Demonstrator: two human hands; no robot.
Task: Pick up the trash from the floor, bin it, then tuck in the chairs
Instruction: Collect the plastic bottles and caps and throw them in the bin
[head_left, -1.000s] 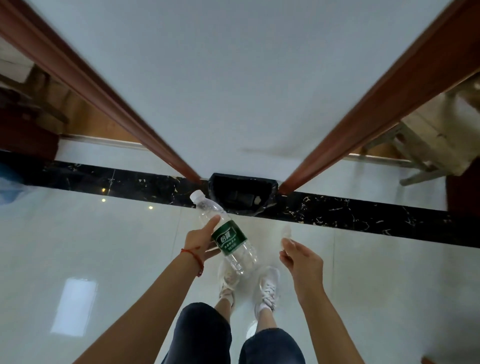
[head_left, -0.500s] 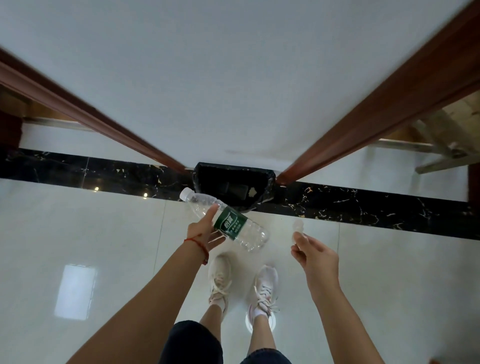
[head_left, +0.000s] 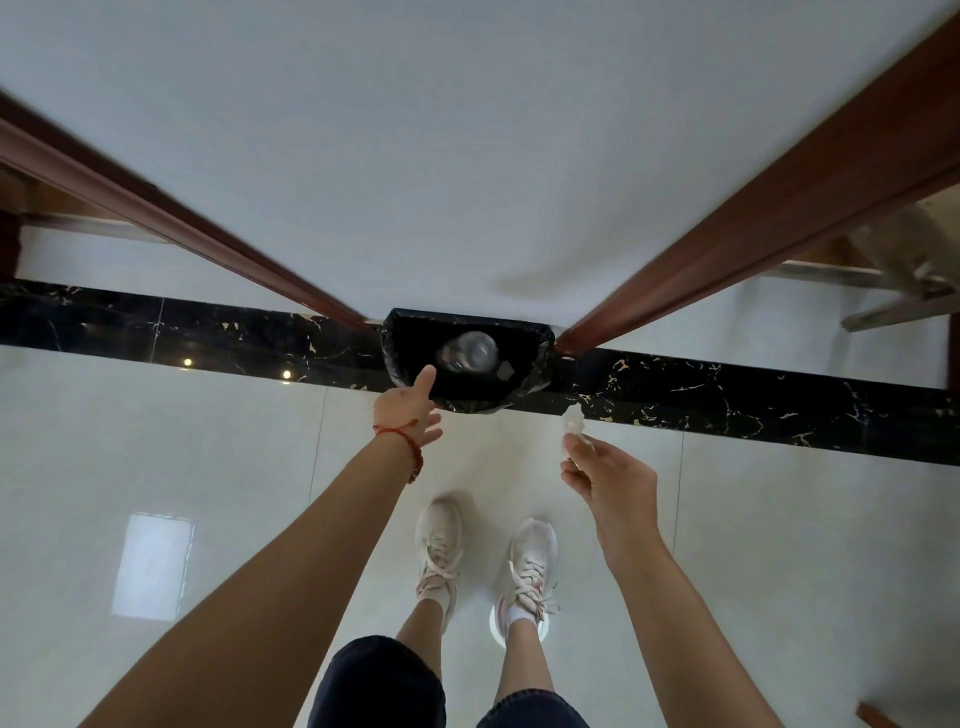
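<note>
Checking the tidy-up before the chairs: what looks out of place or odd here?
Nothing spilled or damaged. The bottle is inside the black bin. The only stray piece is the small clear scrap pinched in the right hand, not yet binned.

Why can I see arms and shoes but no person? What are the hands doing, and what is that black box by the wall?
The camera sits on the person's head and looks down, so you see only their arms and shoes. The black box is a bin lined with a black bag, standing on the shiny floor against the white wall. A clear bottle is inside it. The left hand hangs open just over the bin's edge. The right hand pinches a small clear piece of trash, not yet binned.
</note>
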